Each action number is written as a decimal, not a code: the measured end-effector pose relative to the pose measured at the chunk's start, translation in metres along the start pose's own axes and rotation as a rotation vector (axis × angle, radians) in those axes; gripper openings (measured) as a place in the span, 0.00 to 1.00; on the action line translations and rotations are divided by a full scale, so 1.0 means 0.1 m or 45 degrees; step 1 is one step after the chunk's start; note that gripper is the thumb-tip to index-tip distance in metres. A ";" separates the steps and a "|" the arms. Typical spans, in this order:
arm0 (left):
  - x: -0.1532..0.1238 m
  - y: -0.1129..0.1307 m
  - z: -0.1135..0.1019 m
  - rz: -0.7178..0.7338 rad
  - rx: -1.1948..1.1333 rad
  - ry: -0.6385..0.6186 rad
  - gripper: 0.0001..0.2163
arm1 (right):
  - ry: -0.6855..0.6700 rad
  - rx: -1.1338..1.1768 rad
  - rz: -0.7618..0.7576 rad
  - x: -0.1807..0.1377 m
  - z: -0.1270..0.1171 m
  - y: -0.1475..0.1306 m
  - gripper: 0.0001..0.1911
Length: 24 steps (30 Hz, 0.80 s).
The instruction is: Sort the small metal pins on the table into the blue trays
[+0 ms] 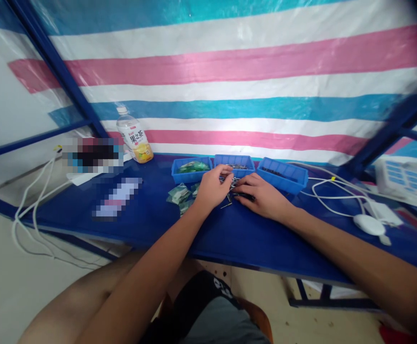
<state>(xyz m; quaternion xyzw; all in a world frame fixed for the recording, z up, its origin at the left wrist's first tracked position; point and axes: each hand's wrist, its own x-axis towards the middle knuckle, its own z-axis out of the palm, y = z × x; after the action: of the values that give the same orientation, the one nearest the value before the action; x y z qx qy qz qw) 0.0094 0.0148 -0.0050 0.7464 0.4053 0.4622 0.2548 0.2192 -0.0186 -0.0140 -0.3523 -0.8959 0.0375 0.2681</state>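
Note:
Both my hands work close together on a blue table, just in front of three small blue trays. My left hand is curled, its fingertips pinching a small dark metal part over a little pile of such parts. My right hand rests palm down on the table, fingers bent over more of the dark parts. Small green packets lie just left of my left hand. The left tray holds green packets, the middle tray and right tray hold dark parts.
A tea bottle stands at the back left. White cables hang off the left edge. A white mouse-like device and cables lie at the right, with a white keypad box behind. A striped tarp backs the table.

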 end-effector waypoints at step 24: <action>-0.01 0.03 -0.01 0.057 0.034 -0.036 0.09 | 0.554 0.228 0.406 -0.08 -0.09 0.03 0.11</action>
<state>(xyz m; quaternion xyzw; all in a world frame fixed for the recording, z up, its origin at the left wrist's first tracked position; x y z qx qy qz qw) 0.0090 0.0125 -0.0026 0.7651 0.3909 0.4518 0.2401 0.2306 -0.0222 -0.0106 -0.4635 -0.7436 0.0816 0.4750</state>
